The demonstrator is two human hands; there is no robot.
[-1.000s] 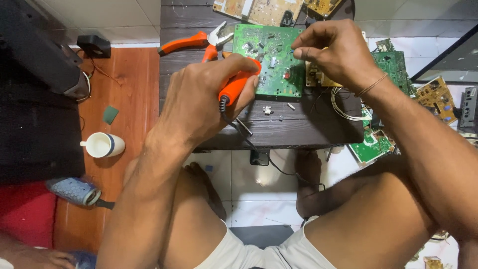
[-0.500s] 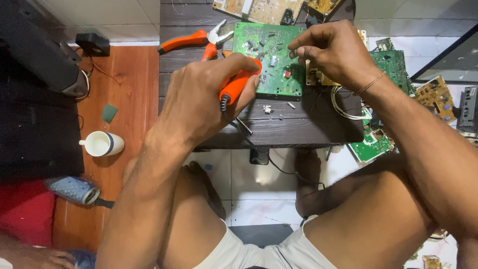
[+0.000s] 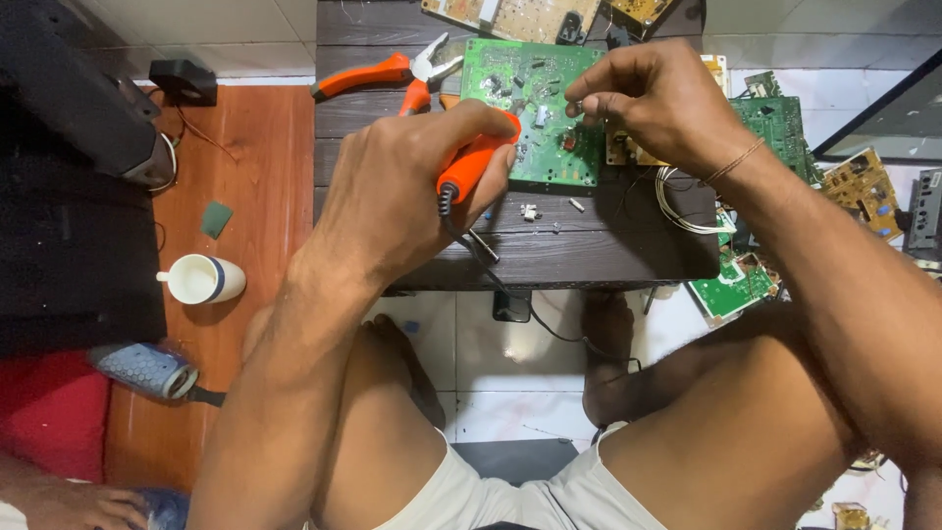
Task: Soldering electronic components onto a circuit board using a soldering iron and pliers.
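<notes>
A green circuit board lies on a low dark wooden table. My left hand is wrapped around the orange handle of a soldering iron, whose tip points at the board; its black cord runs off the table's front edge. My right hand hovers over the board's right side with thumb and forefinger pinched on something small, too tiny to make out. A few loose small parts lie on the table just below the board.
Orange-handled pliers lie left of the board. More circuit boards are spread at the right and top. On the wooden floor at left stand a white mug and a black box. My bare legs are below the table.
My right hand has shifted slightly left and up over the board. My left hand with the soldering iron stays almost where it was.
</notes>
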